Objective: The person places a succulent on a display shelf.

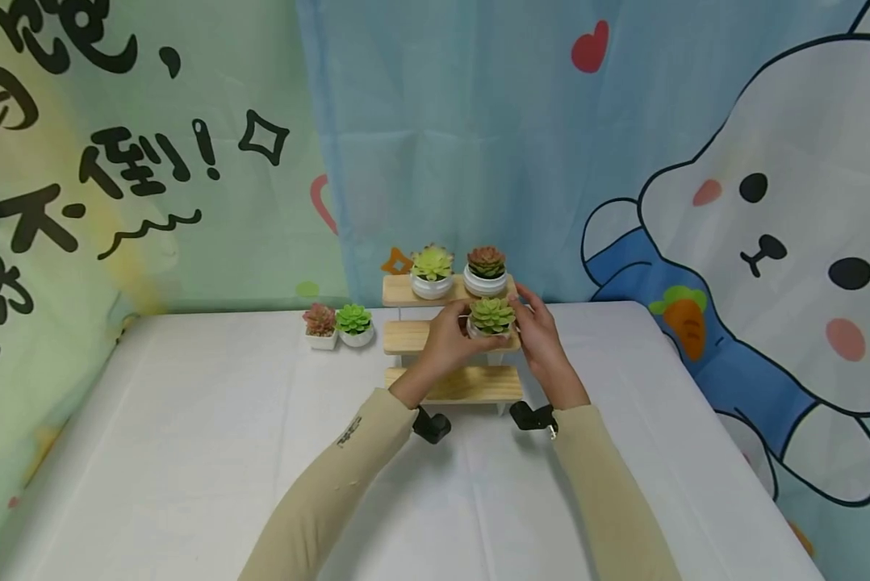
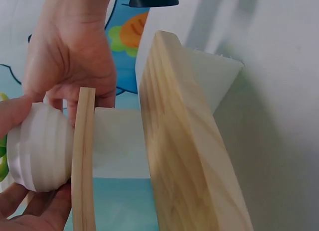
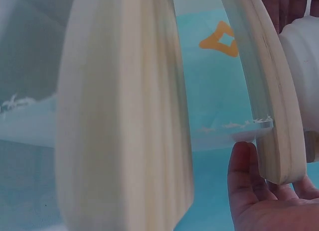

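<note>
On the middle tier of a three-step wooden stand (image 1: pixel 453 386), a green succulent in a white pot (image 1: pixel 491 316) sits toward the right end. My left hand (image 1: pixel 451 337) grips its ribbed white pot, with the thumb across the front and fingers around the left side, as the left wrist view shows. My right hand (image 1: pixel 541 343) is at the right end of that tier. In the right wrist view its fingers (image 3: pixel 241 166) extend on either side of the wooden board (image 3: pixel 281 141), loosely straight. The pot shows just past the board there.
On the top tier stand a yellow-green succulent (image 1: pixel 432 265) and a reddish succulent (image 1: pixel 486 265), both in white pots. Left of the stand, a pink succulent (image 1: pixel 320 323) and a bright green succulent (image 1: pixel 354 321) are side by side on the white table (image 1: pixel 188 452). A printed curtain (image 1: pixel 464 121) hangs behind.
</note>
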### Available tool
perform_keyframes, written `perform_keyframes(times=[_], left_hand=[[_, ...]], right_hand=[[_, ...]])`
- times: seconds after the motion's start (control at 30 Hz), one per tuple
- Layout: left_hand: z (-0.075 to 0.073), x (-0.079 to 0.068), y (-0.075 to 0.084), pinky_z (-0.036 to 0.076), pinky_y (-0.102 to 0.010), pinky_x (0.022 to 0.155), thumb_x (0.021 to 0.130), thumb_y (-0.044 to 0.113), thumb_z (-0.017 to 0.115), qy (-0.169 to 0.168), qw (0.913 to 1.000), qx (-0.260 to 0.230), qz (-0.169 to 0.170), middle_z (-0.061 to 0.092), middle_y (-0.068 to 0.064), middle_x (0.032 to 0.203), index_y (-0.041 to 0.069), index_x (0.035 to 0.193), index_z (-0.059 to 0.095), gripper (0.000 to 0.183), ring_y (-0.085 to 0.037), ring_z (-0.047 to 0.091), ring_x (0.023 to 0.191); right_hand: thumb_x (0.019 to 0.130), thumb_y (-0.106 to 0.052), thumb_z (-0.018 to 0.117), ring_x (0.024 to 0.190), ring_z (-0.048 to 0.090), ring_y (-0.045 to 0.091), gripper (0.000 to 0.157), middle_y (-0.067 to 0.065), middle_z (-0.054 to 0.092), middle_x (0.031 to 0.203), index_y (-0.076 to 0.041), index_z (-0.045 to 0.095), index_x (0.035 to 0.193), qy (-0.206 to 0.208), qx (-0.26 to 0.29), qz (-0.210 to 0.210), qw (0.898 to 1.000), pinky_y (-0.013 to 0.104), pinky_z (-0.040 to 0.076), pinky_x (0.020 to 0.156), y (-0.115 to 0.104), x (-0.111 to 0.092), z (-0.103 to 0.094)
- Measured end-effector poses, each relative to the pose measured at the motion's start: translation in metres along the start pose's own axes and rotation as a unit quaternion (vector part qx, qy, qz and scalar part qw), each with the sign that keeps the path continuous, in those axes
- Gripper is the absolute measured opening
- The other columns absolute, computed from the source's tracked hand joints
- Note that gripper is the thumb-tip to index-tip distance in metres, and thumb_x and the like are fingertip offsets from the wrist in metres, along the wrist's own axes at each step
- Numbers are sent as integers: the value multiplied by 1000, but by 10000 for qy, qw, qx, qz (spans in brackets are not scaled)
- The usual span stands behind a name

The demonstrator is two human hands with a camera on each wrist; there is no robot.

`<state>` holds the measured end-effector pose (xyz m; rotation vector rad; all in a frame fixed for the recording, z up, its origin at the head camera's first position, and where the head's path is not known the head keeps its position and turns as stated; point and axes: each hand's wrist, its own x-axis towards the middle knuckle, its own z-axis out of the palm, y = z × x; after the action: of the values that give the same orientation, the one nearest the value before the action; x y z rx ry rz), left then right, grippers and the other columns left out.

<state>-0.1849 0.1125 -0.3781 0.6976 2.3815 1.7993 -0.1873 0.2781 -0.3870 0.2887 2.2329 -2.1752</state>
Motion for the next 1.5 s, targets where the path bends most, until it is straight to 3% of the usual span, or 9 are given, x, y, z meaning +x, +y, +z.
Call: perform_keyframes(times=[0.17, 0.4, 0.6, 0.8, 0.9, 1.03, 1.2, 1.37, 1.5], left_hand=[[-1, -1, 3, 50, -24, 79, 82, 14, 81, -115, 9999, 97, 6, 63, -15, 117, -1, 122, 59, 47, -24, 62, 100], [0, 0, 1, 49, -25, 81, 82, 15, 80, -143, 9998, 105, -100, 60, -16, 121, -2, 126, 55, 54, -27, 60, 104], [0, 0, 1, 50, -33, 89, 82, 16, 80, -77, 9993, -44, -374, 55, -20, 128, -5, 133, 45, 64, -32, 57, 112], [-5, -2, 4, 47, -28, 80, 83, 18, 79, -200, 9990, 77, -394, 55, -18, 125, -4, 132, 46, 63, -30, 56, 106], [-8, -3, 7, 48, -30, 86, 84, 21, 79, -264, 9984, 32, -498, 54, -17, 127, -2, 132, 47, 62, -29, 55, 109], [-14, -6, 8, 46, -35, 99, 84, 26, 79, -272, 9966, -119, -772, 50, -14, 138, 2, 138, 46, 67, -30, 53, 122], [-26, -12, 5, 45, -37, 102, 84, 26, 79, -338, 9966, -132, -738, 46, -15, 143, 5, 141, 44, 70, -31, 52, 126], [-44, -17, 2, 45, -37, 102, 84, 24, 78, -247, 9974, 15, -672, 47, -14, 142, 4, 141, 44, 69, -31, 51, 127], [-58, -23, 0, 46, -37, 101, 84, 22, 79, -61, 9977, -31, -669, 50, -12, 141, 4, 137, 47, 64, -30, 50, 128]], right_hand=[[106, -34, 39, 147, 20, 28, 60, 12, 20, 161, -15, 15, 158, 31, 134, 73, 9999, 45, 20, 118, 0, 0, 1], [106, -35, 38, 140, 33, 26, 59, 13, 28, 157, -16, 16, 158, 28, 179, 28, 9998, 39, 31, 112, -1, -1, 1], [106, -33, 38, 144, 29, 29, 59, 14, 27, 158, -15, 16, 158, -1, 235, -39, 9997, 43, 27, 115, 0, 0, 2], [106, -36, 39, 132, 35, 22, 60, 13, 27, 157, -17, 16, 158, 25, 110, 34, 9999, 36, 32, 105, 1, 1, 4], [106, -37, 39, 124, 35, 19, 60, 11, 27, 157, -18, 17, 158, 102, 17, 63, 9999, 33, 31, 97, 1, 1, 4], [105, -38, 40, 135, 32, 23, 61, 12, 26, 158, -18, 16, 158, 102, 16, 51, 9999, 37, 30, 107, 0, 1, 2], [104, -41, 40, 143, 27, 29, 64, 15, 24, 158, -18, 15, 158, 17, 171, 28, 9998, 42, 27, 115, -1, 0, 2], [104, -41, 40, 123, 44, 18, 63, 12, 35, 151, -19, 17, 158, 49, 78, 34, 10000, 29, 39, 96, -2, -1, 3], [104, -40, 40, 104, 44, 7, 61, 8, 39, 143, -19, 19, 157, 171, 23, 67, 9998, 21, 38, 78, -1, -1, 4]])
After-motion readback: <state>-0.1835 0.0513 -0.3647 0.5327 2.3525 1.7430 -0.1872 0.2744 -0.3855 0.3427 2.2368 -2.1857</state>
